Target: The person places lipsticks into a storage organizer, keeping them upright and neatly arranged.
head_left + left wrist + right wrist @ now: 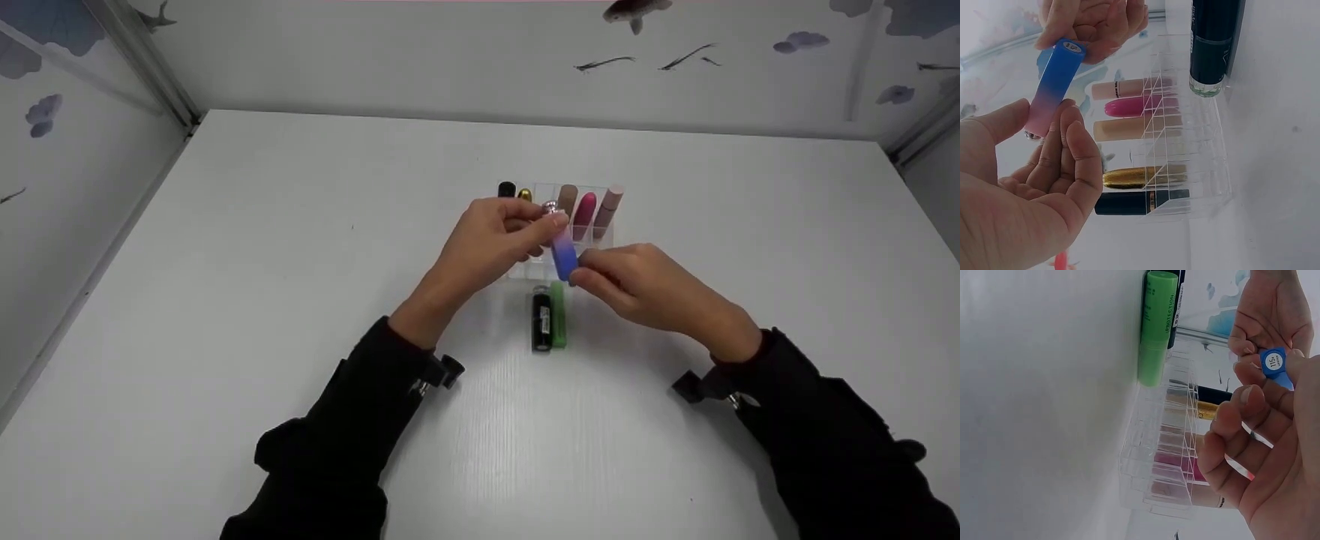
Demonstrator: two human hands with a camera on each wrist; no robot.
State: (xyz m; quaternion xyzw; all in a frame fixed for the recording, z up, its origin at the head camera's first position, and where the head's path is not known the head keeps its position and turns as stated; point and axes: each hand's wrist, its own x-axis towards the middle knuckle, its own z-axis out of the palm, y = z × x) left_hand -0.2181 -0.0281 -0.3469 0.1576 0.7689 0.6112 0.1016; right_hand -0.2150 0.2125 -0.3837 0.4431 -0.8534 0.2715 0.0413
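Between both hands is a lipstick tube [564,259], fading from pink to blue, with a shiny silver tip. My left hand [487,240] pinches its pink end between thumb and fingers. At the blue end, my right hand [645,289] grips it with thumb and forefinger. A round white label [1273,361] shows on the blue base in the right wrist view. Behind and below the hands stands a clear compartment organizer [1210,157]. It holds a black tube [1120,203], a gold tube [1123,178], a beige tube [1120,129], a magenta tube [1129,107] and a pale pink tube [1129,88].
On the white table [300,247], in front of the organizer, a black tube with a clear end [541,322] and a green tube [559,322] lie side by side. Patterned white panels [420,60] rise behind the table and along its sides.
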